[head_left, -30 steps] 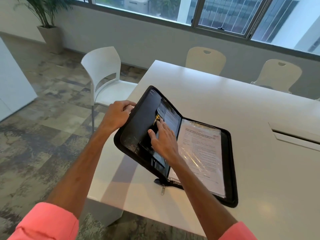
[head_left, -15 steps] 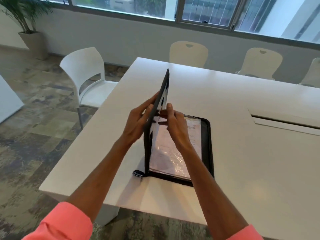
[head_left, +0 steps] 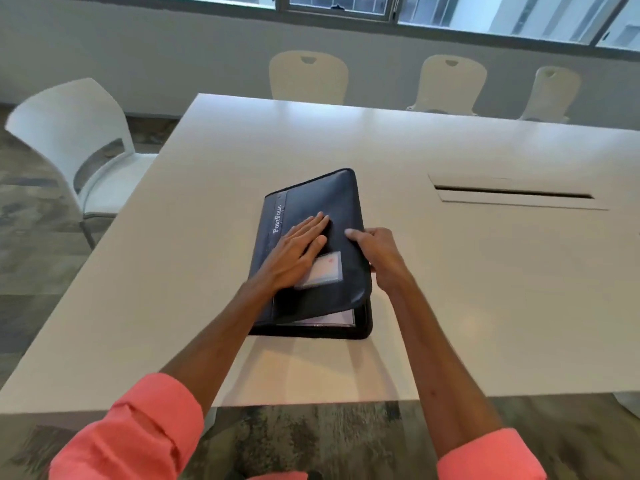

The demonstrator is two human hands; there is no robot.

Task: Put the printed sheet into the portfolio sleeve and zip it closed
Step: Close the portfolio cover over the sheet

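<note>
though folded, portfolio (head_left: 341, 202): near edge gaping
left hand (head_left: 294, 254): flat on its cover
right hand (head_left: 381, 252): gripping its right edge

**A meeting room under a band of windows**

A broad white counter (head_left: 450, 271) fills the middle, with a long cable slot (head_left: 512, 195) set into its top at the right. Three cream chairs (head_left: 308, 76) (head_left: 452, 83) (head_left: 550, 91) stand along its far edge, before a plain grey wall (head_left: 156, 53). Above the wall run the windows (head_left: 346, 3), bright with daylight. A white chair (head_left: 69, 140) sits at the left on the mottled grey-brown floor (head_left: 34, 258).
</note>
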